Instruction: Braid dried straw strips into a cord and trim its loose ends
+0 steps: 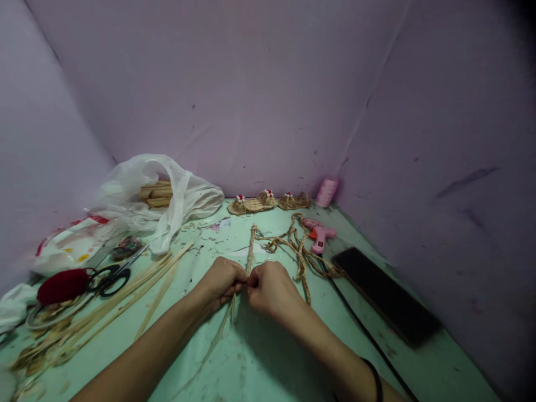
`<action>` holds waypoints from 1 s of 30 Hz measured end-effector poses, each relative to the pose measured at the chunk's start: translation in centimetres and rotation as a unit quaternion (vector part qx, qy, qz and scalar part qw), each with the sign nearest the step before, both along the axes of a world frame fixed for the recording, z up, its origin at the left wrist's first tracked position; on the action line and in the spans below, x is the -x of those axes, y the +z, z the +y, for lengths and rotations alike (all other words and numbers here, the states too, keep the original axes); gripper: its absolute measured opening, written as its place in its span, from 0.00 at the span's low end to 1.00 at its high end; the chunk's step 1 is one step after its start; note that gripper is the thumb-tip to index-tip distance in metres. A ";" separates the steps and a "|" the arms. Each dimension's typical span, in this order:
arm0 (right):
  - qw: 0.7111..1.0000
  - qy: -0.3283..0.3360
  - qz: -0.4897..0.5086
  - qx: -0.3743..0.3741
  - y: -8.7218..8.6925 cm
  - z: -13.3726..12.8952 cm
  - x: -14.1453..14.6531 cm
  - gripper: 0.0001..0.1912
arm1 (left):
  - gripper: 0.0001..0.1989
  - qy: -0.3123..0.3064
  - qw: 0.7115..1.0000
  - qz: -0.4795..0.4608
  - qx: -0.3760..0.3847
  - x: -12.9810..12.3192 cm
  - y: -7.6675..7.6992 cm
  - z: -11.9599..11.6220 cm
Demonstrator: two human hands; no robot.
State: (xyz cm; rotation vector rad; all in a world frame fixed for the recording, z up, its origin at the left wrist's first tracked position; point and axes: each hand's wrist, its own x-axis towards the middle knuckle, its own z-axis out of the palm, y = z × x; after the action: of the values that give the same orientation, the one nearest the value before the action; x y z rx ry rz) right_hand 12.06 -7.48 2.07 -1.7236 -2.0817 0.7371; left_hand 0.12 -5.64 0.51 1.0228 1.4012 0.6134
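loose strands [229, 312] trailing over the green table [268, 363] | left hand [221, 281] + right hand [271, 286] right up together, fingertips of both pinched on the near end of a straw braid [251, 251], middle of the table | scissors [120, 269] off left | tangled rope [300, 267] just right of the braid, pink glue gun [319, 237] against it | little woven slippers [259, 205] by the back wall [259, 111], pink spool [327, 192] near them

Green tabletop [272, 357] before you, flecked and marked.
Your left: plastic bag [196, 202], scissors [123, 270], straw strips [142, 279]. Far edge: woven pieces [259, 204], pink spool [326, 192]. Your right: braided cord [301, 268], pink glue gun [320, 234], dark slab [387, 296].
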 end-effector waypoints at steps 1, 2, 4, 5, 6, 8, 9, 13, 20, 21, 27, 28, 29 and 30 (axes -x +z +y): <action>1.000 0.002 -0.009 -0.011 0.0 -0.2 0.2 0.09 | 0.03 -0.005 1.000 -0.014 -0.001 0.2 -0.1 0.0; 1.000 0.006 -0.014 -0.015 0.0 -0.3 0.3 0.10 | 0.02 -0.011 1.000 -0.024 -0.006 0.5 -0.2 0.1; 1.000 0.029 -0.007 -0.002 0.0 -0.1 -0.1 0.09 | 0.02 -0.023 0.999 -0.036 -0.021 0.8 -0.3 0.2; 0.999 0.040 0.004 0.016 0.0 0.2 -0.4 0.07 | 0.02 -0.027 0.999 -0.037 -0.026 0.9 -0.4 0.2; 0.998 0.042 0.023 0.035 0.0 0.5 -0.8 0.06 | 0.02 -0.028 0.999 -0.038 -0.027 0.9 -0.3 0.3; 0.994 0.008 0.086 0.065 0.0 1.3 -1.6 0.07 | 0.02 -0.027 0.998 -0.044 -0.021 0.9 -0.2 0.4; 0.987 -0.033 0.139 0.075 0.0 1.7 -1.8 0.07 | 0.02 -0.025 0.998 -0.049 -0.016 0.9 -0.1 0.4; 0.885 -0.100 0.360 0.278 -0.1 1.8 -1.1 0.07 | 0.04 -0.028 0.997 -0.066 -0.003 1.0 0.2 0.4; 0.872 -0.102 0.377 0.294 -1.1 1.6 -0.1 0.11 | 0.04 -0.060 0.998 -0.029 -0.018 0.9 0.2 0.6; 0.875 -0.104 0.374 0.289 -1.3 1.7 -0.3 0.10 | 0.04 -0.070 0.997 -0.018 -0.024 1.0 0.3 0.6; 0.892 -0.093 0.377 0.234 -2.4 2.0 -0.7 0.05 | 0.04 -0.165 0.986 -0.021 0.018 1.9 1.0 0.7; 0.891 -0.087 0.383 0.227 -2.6 2.0 -0.7 0.05 | 0.04 -0.155 0.987 -0.017 0.027 1.9 1.0 0.8; 0.891 -0.082 0.389 0.220 -2.8 2.1 -0.6 0.04 | 0.04 -0.140 0.990 -0.010 0.031 1.9 0.9 0.8; 0.891 -0.077 0.393 0.213 -3.0 2.1 -0.6 0.04 | 0.04 -0.125 0.992 -0.002 0.032 1.8 0.8 0.9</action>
State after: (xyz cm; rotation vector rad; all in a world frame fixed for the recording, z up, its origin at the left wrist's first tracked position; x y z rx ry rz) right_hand 12.70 -5.38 -0.92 -1.3880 -1.2676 1.6014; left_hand -1.71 -4.75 1.28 1.1225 1.2565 0.3832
